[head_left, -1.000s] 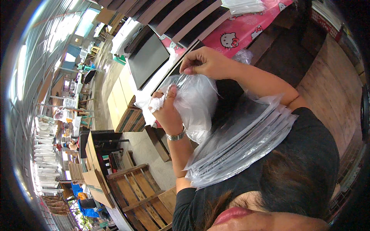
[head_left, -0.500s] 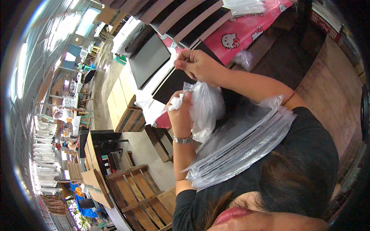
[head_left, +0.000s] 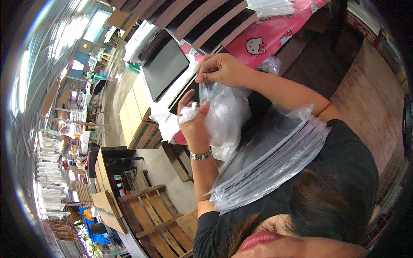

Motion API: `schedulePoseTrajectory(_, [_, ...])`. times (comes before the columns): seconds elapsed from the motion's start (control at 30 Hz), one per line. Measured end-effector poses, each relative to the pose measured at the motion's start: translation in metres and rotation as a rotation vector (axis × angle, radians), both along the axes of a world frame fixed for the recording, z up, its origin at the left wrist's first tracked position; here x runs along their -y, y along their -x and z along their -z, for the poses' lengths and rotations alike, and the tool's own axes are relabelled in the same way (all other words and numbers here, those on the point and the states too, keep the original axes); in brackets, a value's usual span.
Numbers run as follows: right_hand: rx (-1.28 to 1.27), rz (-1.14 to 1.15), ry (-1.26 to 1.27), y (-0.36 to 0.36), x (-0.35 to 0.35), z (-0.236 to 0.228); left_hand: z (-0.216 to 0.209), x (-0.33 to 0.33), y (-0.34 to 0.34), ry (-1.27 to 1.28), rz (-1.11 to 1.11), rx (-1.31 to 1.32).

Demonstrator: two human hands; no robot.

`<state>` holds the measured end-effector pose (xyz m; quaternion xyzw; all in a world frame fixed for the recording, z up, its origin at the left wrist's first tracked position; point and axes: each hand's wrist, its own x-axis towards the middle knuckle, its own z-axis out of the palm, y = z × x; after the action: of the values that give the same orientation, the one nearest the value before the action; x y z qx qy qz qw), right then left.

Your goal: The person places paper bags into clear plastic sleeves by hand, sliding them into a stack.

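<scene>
My right hand (head_left: pixel 221 71) pinches the upper edge of a crumpled clear plastic bag (head_left: pixel 228 114) between thumb and fingers, and a strip of its film is drawn taut below the fingertips. Just below and to the left, my left hand (head_left: pixel 195 129), with a metal watch at the wrist, has its thumb and index finger raised beside the bag. A crumpled white wad (head_left: pixel 188 113) sits in the left hand between thumb and fingers. Against my black shirt lies a fanned stack of clear plastic bags (head_left: pixel 275 172). Behind the hands is a dark flat panel (head_left: pixel 183 92), partly covered.
A grey flat panel (head_left: pixel 165 66) and a row of dark, light-edged panels (head_left: pixel 211 21) rest on a pink patterned table cover (head_left: pixel 275 36). Cardboard boxes (head_left: pixel 135 109) stand left of the table. A wooden pallet (head_left: pixel 159 219) lies lower left, near a dark bench (head_left: pixel 176 161).
My left hand has shifted slightly left and its index finger has straightened. The right hand's fingers have turned to show a pinch, with film stretched beneath them.
</scene>
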<state>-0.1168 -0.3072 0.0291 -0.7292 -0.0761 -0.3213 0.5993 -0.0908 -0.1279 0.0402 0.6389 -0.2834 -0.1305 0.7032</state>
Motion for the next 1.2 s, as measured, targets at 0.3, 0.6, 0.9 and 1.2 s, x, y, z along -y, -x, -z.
schedulePoseTrajectory(0.3, [-0.193,-1.108,0.333,0.073,-0.012,0.006,0.011,-0.092,-0.01,0.282,0.217,-0.527])
schedulePoseTrajectory(0.6, [-0.45,-1.086,0.361,0.062,0.002,0.006,0.038,-0.181,-0.015,0.149,0.201,-0.218])
schedulePoseTrajectory(0.9, [-0.494,-0.856,0.185,0.064,0.026,0.017,0.023,-0.169,-0.025,0.163,0.443,-0.331])
schedulePoseTrajectory(1.2, [-0.208,-1.089,-0.847,0.062,0.035,0.025,0.046,-0.139,-0.017,0.013,0.343,-0.434])
